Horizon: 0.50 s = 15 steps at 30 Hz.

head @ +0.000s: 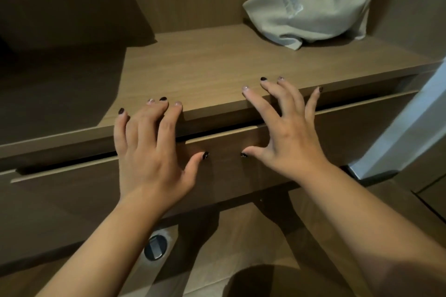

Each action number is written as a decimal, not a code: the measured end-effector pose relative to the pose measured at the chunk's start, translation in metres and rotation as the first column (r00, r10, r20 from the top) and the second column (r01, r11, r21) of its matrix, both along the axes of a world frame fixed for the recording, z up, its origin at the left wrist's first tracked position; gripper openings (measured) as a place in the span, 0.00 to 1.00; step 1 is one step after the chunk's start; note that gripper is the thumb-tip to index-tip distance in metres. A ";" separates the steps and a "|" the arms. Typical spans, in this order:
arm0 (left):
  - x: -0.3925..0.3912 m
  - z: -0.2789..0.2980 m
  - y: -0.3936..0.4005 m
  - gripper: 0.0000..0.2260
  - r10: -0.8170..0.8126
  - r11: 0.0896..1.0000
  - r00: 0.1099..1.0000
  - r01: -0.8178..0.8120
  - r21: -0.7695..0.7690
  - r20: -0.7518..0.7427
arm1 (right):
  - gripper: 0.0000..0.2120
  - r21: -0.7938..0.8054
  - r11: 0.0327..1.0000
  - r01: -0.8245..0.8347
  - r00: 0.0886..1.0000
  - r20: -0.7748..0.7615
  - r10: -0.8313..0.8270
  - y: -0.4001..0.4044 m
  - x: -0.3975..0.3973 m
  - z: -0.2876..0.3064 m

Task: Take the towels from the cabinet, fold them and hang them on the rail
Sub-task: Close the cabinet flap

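Towels themselves were nowhere in plain sight; the only cloth showing was a pale grey-green fabric bag or bundle, slumped at one o'clock at the back of the wooden shelf, and what it held could not be told. If they were in the cabinet at all, my guess was the drawer just under that shelf, its front standing slightly proud with a dark gap along the top edge. Both hands were at that gap! The left hand, at seven o'clock from the shelf's middle, had its fingers spread and lightly bent over the shelf's front lip, thumb pointing across the drawer face, gripping nothing. The right hand, at five o'clock, was splayed the same way, fingertips over the shelf edge, thumb low on the drawer front, holding nothing either. Whether any finger had hooked behind the drawer's top edge could not be seen.

Towels, once found, should be soft, light and floppy, no risk of breakage, but they would sag and unfold if lifted by one corner. Better to pinch two corners of one short edge, or scoop a folded stack from beneath.

Further out, a round metal fitting sat in the floor at six o'clock, and a pale panel leaned in at three o'clock.
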<state>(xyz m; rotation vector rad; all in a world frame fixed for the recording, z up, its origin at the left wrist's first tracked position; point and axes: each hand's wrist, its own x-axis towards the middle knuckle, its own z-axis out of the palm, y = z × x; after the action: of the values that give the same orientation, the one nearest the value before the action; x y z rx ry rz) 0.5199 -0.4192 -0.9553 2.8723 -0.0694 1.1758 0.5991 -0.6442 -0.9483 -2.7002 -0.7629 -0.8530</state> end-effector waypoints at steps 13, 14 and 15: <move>0.013 -0.017 0.005 0.31 -0.012 1.000 0.988 0.016 -0.022 0.156 | 0.49 -0.050 0.998 0.027 0.982 0.187 -0.017 0.000 0.013 -0.014; 0.014 -0.017 0.004 0.30 -0.017 1.000 0.986 0.019 -0.014 0.168 | 0.49 -0.051 0.999 0.019 0.981 0.192 -0.009 -0.001 0.013 -0.014; 0.014 -0.017 0.004 0.30 -0.020 1.000 0.984 0.021 -0.004 0.176 | 0.48 -0.050 0.999 0.012 0.981 0.194 -0.003 -0.001 0.014 -0.014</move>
<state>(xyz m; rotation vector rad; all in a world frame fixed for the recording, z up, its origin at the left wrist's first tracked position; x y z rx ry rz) 0.5334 -0.4148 -0.9725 2.7487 -0.0994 1.4199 0.6130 -0.6456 -0.9622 -2.6931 -0.8248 -1.1266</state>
